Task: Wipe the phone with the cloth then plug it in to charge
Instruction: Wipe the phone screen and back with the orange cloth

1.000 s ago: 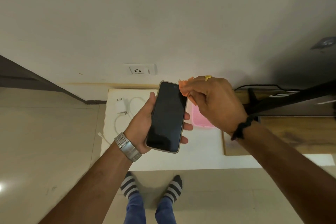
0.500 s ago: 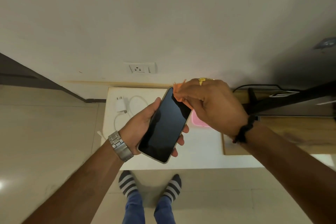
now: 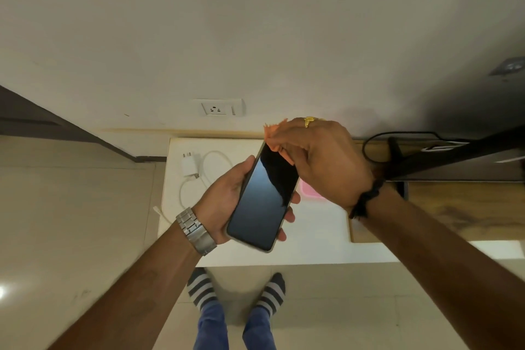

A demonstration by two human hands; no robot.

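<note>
While left hand point(image 3: 224, 202) grips glossy slab phone point(image 3: 262, 199), right hand point(image 3: 324, 159) pinches frayed orange cloth point(image 3: 274, 136) on its top; white charger point(image 3: 189, 163) on table point(image 3: 312, 241) behind.

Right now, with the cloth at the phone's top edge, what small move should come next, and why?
Probably drag the cloth down the screen toward the bottom edge. The right hand pinches it at the top corner of the phone, which the left hand grips, and most of the glass looks uncovered.

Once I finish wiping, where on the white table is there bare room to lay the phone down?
Bare: the white table's near strip, between the charger cable and the wooden board. Crowded: the far left, with charger and cable; the pink item sits mid-table.
</note>
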